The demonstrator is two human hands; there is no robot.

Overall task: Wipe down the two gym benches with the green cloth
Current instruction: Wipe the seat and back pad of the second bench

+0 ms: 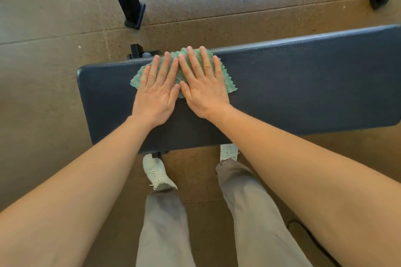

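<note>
Bench (pixel 293 84): green cloth (pixel 230 86) under fingers (pixel 194 63) (2 hands (pixel 155 102) (pixel 206 95)).

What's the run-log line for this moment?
phase: wiping | left hand: flat on green cloth | right hand: flat on cloth | bench: cloth near its left end

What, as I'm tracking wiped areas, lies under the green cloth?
The dark bench pad, near its left end. That patch is hidden by the green cloth, left hand and right hand.

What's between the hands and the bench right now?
Head view: the green cloth lies flat on the bench under the left hand and right hand; both palm heels rest on bare pad.
</note>
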